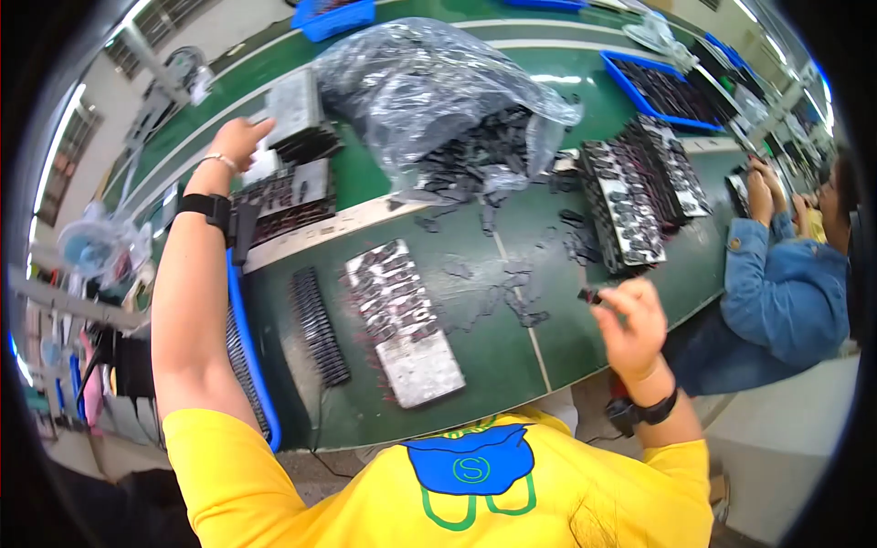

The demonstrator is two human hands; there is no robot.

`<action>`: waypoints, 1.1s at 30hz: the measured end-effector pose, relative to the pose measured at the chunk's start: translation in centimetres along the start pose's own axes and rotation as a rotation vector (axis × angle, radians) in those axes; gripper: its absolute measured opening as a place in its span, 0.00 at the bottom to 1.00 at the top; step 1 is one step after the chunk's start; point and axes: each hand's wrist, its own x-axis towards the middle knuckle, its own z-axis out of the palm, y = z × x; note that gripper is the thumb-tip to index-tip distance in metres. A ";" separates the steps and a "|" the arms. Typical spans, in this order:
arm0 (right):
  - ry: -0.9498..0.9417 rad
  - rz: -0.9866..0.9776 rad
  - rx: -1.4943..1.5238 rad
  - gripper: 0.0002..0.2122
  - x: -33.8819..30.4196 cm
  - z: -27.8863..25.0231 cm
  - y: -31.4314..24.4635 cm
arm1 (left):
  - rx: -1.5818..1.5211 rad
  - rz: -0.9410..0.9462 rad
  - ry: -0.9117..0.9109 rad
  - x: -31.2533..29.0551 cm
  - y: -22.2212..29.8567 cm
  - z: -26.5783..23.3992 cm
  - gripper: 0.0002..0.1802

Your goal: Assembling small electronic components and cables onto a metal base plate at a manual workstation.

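Note:
My left hand [239, 144] reaches to the far left, fingers curled beside a stack of grey-white plates [294, 108]; whatever lies in its fingers is hidden. At the right, my right hand [635, 320] pinches a small black part [589, 296] above the table edge. Between my arms lies a whitish block [422, 370], its far half covered with rows of small black parts and red wires along its left side. Left of it lies a strip of black pieces [320, 327] in a row. Loose black pieces [521, 301] are scattered right of the block.
A large clear plastic bag [411, 78] spills black pieces at the back. Filled blocks [621, 205] stand at the right, near a co-worker in a blue sleeve [776, 283]. Blue trays [662, 89] sit farther off; another blue tray [239, 310] lies by my left arm.

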 end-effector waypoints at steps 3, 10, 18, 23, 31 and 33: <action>-0.025 -0.261 0.043 0.11 8.2 1.2 -2.2 | -0.015 0.253 -0.097 -7.8 2.6 -1.9 0.21; -0.097 -0.514 0.085 0.07 27.1 16.8 -3.2 | -0.113 0.946 -0.691 -35.5 1.6 1.6 0.13; -0.412 -0.409 -0.054 0.08 34.2 33.7 -6.9 | -0.349 0.857 -0.077 -39.9 -9.8 11.1 0.08; -0.541 -0.389 -0.160 0.10 32.5 36.9 -6.8 | -0.372 0.884 0.129 -40.7 -10.1 11.8 0.07; -0.386 -0.407 -0.080 0.13 32.6 31.6 -5.3 | -0.395 0.926 0.045 -40.3 -10.2 11.8 0.08; -0.450 -0.367 0.013 0.13 30.9 27.8 -6.0 | -0.364 0.945 0.085 -40.1 -10.1 11.9 0.08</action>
